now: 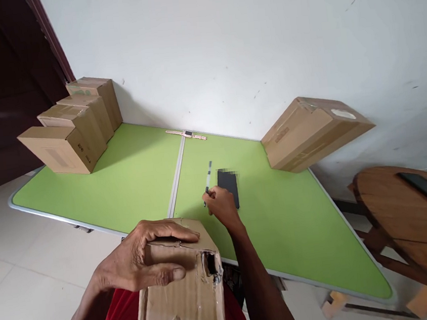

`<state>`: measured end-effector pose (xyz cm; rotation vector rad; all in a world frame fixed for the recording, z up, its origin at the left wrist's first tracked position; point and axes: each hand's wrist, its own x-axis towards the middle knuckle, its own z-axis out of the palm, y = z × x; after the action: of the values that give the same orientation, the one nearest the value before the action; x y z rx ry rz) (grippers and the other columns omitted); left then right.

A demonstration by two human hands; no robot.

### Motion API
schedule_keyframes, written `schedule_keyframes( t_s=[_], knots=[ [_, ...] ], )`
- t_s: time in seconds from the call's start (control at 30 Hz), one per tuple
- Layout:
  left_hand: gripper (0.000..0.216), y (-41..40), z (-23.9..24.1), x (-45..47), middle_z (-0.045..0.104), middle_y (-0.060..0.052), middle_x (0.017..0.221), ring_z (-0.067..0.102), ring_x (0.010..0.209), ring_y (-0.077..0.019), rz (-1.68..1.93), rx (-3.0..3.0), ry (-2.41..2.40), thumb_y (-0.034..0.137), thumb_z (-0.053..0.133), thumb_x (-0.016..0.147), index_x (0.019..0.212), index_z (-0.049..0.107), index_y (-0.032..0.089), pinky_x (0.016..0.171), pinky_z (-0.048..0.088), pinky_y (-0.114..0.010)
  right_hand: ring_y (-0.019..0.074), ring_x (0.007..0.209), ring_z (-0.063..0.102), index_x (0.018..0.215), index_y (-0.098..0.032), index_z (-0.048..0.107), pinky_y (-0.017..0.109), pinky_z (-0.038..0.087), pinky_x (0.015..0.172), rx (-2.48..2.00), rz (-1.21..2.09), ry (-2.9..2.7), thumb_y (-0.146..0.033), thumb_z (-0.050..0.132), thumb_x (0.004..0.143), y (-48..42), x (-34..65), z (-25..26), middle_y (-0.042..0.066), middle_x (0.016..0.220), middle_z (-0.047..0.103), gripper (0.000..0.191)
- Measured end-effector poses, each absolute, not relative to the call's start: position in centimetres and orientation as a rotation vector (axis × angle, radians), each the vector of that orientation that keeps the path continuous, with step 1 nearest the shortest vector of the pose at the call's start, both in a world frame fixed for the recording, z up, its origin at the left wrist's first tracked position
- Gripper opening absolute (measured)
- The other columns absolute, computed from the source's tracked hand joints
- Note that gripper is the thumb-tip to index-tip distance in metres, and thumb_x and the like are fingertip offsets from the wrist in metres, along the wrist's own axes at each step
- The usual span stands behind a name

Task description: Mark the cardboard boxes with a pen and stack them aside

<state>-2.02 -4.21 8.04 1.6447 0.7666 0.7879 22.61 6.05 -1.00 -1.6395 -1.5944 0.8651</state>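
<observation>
Green table (281, 224): spread before me.
Cardboard box (183, 311): sat near, brown, taped, right corner torn open.
Left hand (137, 254): I had it clamped on the box's top.
Right hand (220, 206): pinched my pen (208, 180).
Pen: was slim, clear-barrelled, dark-ended, left of a black phone (226, 181).

Likely pen (208, 179), partly behind right hand (220, 203)

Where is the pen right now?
Near the centre of the head view, the pen is in the right hand's grip, just left of the black phone-like slab on the green table.
</observation>
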Motion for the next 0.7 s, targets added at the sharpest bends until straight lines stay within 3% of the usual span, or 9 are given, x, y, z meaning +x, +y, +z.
schedule_keyframes(
  t_s=[0.07, 0.13, 0.27, 0.37, 0.43, 0.7],
  knots=[
    [0.048, -4.3, 8.1, -1.8, 0.078, -0.014, 0.13, 0.073, 0.12, -0.0327, 0.786, 1.666, 0.772, 0.026, 0.078, 0.083, 0.13, 0.076, 0.018, 0.104, 0.06, -0.042, 0.0129, 0.052, 0.068, 0.087, -0.013, 0.067, 0.022, 0.046, 0.051, -1.508, 0.966, -1.493, -0.044, 0.051, 0.101, 4.0, 23.5, 0.8, 0.0, 0.068, 0.069, 0.038],
    [0.048, -4.3, 8.1, -1.6, 0.079, -0.013, 0.129, 0.074, 0.12, -0.0319, 0.782, 1.684, 0.779, 0.021, 0.076, 0.082, 0.13, 0.077, 0.017, 0.103, 0.06, -0.041, 0.016, 0.057, 0.07, 0.1, -0.017, 0.067, 0.024, 0.05, 0.049, -1.294, 1.062, -1.272, -0.045, 0.066, 0.098, 1.1, 24.4, 2.8, 0.004, 0.08, 0.076, 0.027],
    [0.046, -4.5, 8.0, -1.4, 0.078, -0.013, 0.131, 0.073, 0.121, -0.0298, 0.768, 1.654, 0.821, 0.015, 0.073, 0.084, 0.13, 0.076, 0.017, 0.103, 0.06, -0.037, 0.0167, 0.079, 0.074, 0.1, -0.026, 0.076, 0.025, 0.058, 0.061, -0.875, 1.098, -1.113, -0.033, 0.073, 0.097, -4.8, 24.7, 5.7, 0.003, 0.095, 0.075, 0.008],
    [0.042, -4.7, 8.1, -1.3, 0.077, -0.012, 0.131, 0.074, 0.12, -0.0292, 0.761, 1.616, 0.851, 0.016, 0.073, 0.086, 0.129, 0.076, 0.017, 0.101, 0.061, -0.035, 0.0185, 0.104, 0.07, 0.104, -0.028, 0.077, 0.031, 0.061, 0.088, -0.844, 0.949, -1.245, -0.028, 0.065, 0.102, -7.4, 23.6, 6.5, 0.003, 0.107, 0.071, 0.012],
    [0.04, -4.8, 8.2, -1.3, 0.077, -0.012, 0.131, 0.074, 0.121, -0.0292, 0.764, 1.607, 0.864, 0.016, 0.073, 0.087, 0.127, 0.076, 0.017, 0.102, 0.06, -0.035, 0.019, 0.11, 0.067, 0.105, -0.028, 0.075, 0.033, 0.057, 0.098, -0.885, 0.846, -1.322, -0.024, 0.062, 0.103, -8.1, 22.8, 6.7, 0.003, 0.109, 0.07, 0.014],
    [0.041, -4.8, 8.1, -1.2, 0.077, -0.012, 0.13, 0.073, 0.121, -0.0301, 0.775, 1.633, 0.84, 0.016, 0.073, 0.088, 0.129, 0.076, 0.018, 0.103, 0.06, -0.037, 0.0206, 0.105, 0.069, 0.109, -0.029, 0.072, 0.032, 0.06, 0.088, -0.969, 0.71, -1.52, -0.017, 0.059, 0.103, -8.4, 22.6, 7.6, 0.005, 0.109, 0.072, 0.019]
  ],
)
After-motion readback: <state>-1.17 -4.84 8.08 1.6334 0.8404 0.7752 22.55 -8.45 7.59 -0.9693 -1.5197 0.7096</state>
